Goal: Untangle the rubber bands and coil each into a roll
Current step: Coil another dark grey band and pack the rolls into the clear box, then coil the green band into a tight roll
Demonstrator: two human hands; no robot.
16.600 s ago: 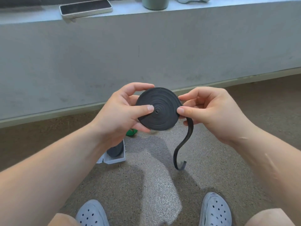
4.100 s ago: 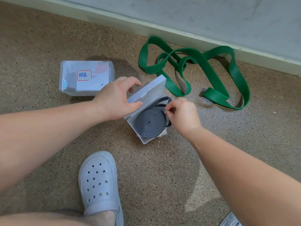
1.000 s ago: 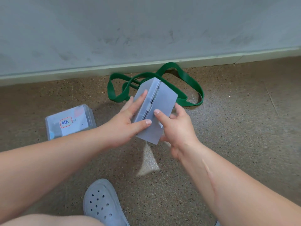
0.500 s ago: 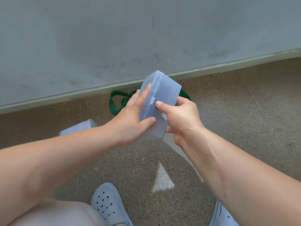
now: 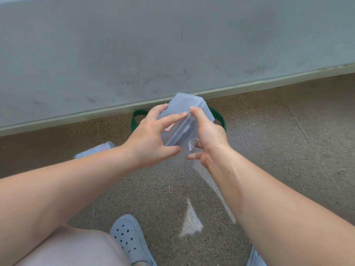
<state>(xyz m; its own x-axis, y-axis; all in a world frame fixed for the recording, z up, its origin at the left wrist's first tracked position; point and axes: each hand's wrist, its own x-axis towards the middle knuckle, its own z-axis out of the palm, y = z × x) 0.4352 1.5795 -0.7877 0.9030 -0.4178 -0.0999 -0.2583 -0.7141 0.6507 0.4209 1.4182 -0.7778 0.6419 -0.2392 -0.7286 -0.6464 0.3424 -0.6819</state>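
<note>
We are clasping the translucent plastic box (image 5: 187, 103) between left hand (image 5: 151, 143) and right hand (image 5: 208, 135); green rubber band (image 5: 219, 117) lying beyond.

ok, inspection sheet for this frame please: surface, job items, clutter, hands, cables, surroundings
Surface: speckled brown floor, with one sunlit patch.
Job's things: translucent plastic box held off the floor, lid looks shut, contents not visible. The green band lies on the floor behind it, mostly hidden.
Clutter: second plastic box on the floor, partly behind the left forearm.
Hands: left hand and right hand both grip the held box, fingers curled round it.
Cables: nothing seen.
Surroundings: grey wall with pale skirting; grey clog at the bottom edge.
</note>
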